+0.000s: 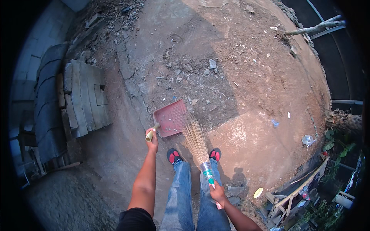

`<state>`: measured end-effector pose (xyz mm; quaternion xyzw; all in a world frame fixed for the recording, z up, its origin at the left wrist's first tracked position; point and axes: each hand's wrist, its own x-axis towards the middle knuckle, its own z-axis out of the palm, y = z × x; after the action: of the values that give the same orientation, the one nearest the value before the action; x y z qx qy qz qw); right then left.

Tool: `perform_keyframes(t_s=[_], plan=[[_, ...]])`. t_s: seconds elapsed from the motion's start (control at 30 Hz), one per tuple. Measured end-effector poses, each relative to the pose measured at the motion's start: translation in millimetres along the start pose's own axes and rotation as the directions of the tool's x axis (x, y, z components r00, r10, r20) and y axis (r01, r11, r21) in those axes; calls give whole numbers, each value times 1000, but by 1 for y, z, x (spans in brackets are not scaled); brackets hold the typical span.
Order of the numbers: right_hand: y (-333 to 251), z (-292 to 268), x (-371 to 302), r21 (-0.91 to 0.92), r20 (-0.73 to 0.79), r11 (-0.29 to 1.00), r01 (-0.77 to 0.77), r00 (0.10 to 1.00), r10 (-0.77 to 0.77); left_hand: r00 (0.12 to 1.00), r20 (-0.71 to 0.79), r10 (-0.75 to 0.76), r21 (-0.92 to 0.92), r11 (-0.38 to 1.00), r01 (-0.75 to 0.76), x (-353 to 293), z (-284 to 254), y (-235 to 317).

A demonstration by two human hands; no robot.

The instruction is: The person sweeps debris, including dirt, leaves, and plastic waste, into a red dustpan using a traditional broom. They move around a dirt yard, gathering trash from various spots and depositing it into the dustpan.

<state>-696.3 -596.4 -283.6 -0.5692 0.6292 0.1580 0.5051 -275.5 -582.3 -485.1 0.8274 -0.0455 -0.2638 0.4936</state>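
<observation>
Here, head view only:
Left hand (153,141): closed round the pale handle of the red dustpan (170,118), which lies flat on the ground just ahead of the person's feet.
Right hand (217,191): closed round the grip of the broom (196,140), low down near the right knee; its straw bristles fan forward and end just beside the right edge of the dustpan.
Broom grip: a clear sleeve with a green and white band, then a red end by the hand.
Dustpan: ribbed inside, and I see no debris in it, though the view is small.
Ground (246,131): bare brown earth; the patch right of the broom looks smoother.
Rubble (200,71): small stones, chips and twigs scattered beyond the dustpan, toward the far edge of the ground, so most of the sweeping looks left to do.
Litter: a clear plastic bottle (308,139) near the right edge, a blue scrap (274,123) left of it, a yellow disc (258,192) near the lower right.
Blocks (83,98): grey slabs stacked at the left edge.
Signs: none legible.
</observation>
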Motion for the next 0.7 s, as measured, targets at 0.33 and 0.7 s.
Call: perform_keyframes(t_s=[0.33,0.7], plan=[[-41,-74,22,69,-313,987,142,943,-114,989,-121,91,-27,995,-95,36,-3,17],[-63,-44,129,13,-90,996,84,992,-83,951,-165,260,40,966,-257,77,3,7]])
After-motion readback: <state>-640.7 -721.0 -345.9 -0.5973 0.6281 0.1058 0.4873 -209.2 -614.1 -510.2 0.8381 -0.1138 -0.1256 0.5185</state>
